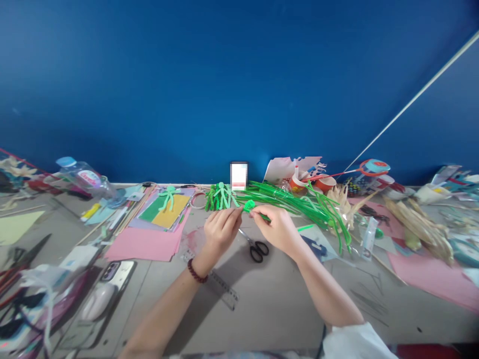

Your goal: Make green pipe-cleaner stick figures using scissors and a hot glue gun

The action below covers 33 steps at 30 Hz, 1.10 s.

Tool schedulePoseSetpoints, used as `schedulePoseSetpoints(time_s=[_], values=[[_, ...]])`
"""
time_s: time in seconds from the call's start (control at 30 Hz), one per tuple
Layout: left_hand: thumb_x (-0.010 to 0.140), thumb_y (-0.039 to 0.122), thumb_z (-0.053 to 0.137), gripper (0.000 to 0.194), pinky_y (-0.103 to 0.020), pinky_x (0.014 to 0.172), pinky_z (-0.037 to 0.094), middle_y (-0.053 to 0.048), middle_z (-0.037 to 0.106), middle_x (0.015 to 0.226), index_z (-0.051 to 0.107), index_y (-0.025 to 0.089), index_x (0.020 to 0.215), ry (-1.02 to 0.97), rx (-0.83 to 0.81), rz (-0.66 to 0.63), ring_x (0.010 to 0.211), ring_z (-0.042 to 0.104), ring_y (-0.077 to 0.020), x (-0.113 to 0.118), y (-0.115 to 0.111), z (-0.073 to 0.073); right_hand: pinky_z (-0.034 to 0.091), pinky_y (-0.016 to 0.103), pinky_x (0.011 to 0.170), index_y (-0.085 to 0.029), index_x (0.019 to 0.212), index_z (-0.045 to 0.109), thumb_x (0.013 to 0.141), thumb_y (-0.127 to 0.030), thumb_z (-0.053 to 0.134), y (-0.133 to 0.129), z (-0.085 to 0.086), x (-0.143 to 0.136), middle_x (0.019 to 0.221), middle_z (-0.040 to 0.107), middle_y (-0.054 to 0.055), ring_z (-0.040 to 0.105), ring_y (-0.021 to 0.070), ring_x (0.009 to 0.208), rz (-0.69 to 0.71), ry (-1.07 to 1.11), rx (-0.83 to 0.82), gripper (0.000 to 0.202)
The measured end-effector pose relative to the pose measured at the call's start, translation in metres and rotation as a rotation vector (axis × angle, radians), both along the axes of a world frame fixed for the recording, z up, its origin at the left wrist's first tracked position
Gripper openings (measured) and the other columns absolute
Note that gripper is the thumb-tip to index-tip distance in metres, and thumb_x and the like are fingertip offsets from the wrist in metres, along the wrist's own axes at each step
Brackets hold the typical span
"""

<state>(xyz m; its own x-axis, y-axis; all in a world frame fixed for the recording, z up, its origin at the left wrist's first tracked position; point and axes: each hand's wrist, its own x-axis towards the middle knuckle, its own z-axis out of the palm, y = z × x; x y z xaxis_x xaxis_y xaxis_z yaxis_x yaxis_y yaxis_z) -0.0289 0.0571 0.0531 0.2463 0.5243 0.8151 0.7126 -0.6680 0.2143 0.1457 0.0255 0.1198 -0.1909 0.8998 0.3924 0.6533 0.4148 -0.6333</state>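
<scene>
A small bright green fuzzy piece (pixel 249 205) is held up between my two hands, in front of the phone. My left hand (pixel 222 229), with a beaded bracelet on its wrist, pinches the piece's left end. On its other side, the fingertips of my right hand (pixel 276 227) are closed on it, and a green stem shows by them. Black-handled scissors (pixel 258 250) lie on the table below and between the hands. Several green fuzzy figures (pixel 223 195) stand just behind my left hand. Long green fuzzy stems (pixel 292 198) lie beyond my right hand.
A phone (pixel 238 176) stands upright against the blue wall. A clear ruler (pixel 224 290) lies beneath my left forearm. Pink sheets (pixel 149 243), a bottle (pixel 88 178) and another phone (pixel 121 273) are at left. Paper cups (pixel 325 183) and dried husks (pixel 422 224) are at right.
</scene>
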Motion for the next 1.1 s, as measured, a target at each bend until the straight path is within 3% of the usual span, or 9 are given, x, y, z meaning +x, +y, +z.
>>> schedulePoseSetpoints(time_s=[0.33, 0.57, 0.73, 0.9, 1.1], values=[[0.081, 0.017, 0.054, 0.016, -0.028, 0.072, 0.046, -0.006, 0.069, 0.082, 0.064, 0.022, 0.092, -0.146, -0.048, -0.019, 0.077, 0.064, -0.0163, 0.007, -0.001, 0.007, 0.044, 0.022, 0.061, -0.020, 0.082, 0.067, 0.086, -0.024, 0.045, -0.001, -0.004, -0.005, 0.080, 0.069, 0.006, 0.063, 0.0181, 0.075, -0.006, 0.034, 0.010, 0.023], [0.083, 0.019, 0.052, 0.011, -0.029, 0.072, 0.047, -0.006, 0.066, 0.080, 0.062, 0.021, 0.088, -0.349, -0.185, -0.100, 0.076, 0.061, -0.0167, 0.009, -0.003, 0.016, 0.040, 0.020, 0.061, -0.017, 0.061, 0.056, 0.086, -0.019, 0.042, -0.001, -0.006, -0.014, 0.064, 0.061, 0.001, 0.058, 0.0129, 0.064, 0.038, 0.063, 0.022, 0.028], [0.080, 0.028, 0.057, 0.009, -0.028, 0.067, 0.046, -0.004, 0.064, 0.075, 0.060, 0.020, 0.082, -0.617, -0.441, -0.121, 0.070, 0.059, -0.0158, 0.016, -0.006, 0.018, 0.033, 0.018, 0.053, -0.016, 0.058, 0.052, 0.087, -0.024, 0.042, 0.002, -0.014, -0.021, 0.052, 0.051, -0.002, 0.047, 0.0087, 0.051, 0.038, 0.139, -0.013, 0.032], [0.072, 0.034, 0.066, 0.020, -0.022, 0.050, 0.038, 0.001, 0.058, 0.061, 0.061, 0.017, 0.082, -1.073, -0.841, -0.270, 0.051, 0.048, -0.0089, 0.022, -0.005, 0.019, 0.031, 0.018, 0.050, -0.016, 0.058, 0.053, 0.087, -0.027, 0.043, 0.006, -0.026, -0.028, 0.051, 0.051, -0.002, 0.046, 0.0080, 0.048, 0.015, 0.220, -0.032, 0.033], [0.066, 0.030, 0.072, 0.021, -0.019, 0.043, 0.025, 0.005, 0.049, 0.056, 0.058, 0.015, 0.066, -1.307, -1.119, -0.474, 0.043, 0.033, -0.0031, 0.021, -0.002, 0.022, 0.031, 0.019, 0.048, -0.016, 0.054, 0.054, 0.086, -0.030, 0.044, 0.013, -0.035, -0.029, 0.049, 0.052, -0.002, 0.046, 0.0092, 0.047, -0.013, 0.229, -0.098, 0.036]])
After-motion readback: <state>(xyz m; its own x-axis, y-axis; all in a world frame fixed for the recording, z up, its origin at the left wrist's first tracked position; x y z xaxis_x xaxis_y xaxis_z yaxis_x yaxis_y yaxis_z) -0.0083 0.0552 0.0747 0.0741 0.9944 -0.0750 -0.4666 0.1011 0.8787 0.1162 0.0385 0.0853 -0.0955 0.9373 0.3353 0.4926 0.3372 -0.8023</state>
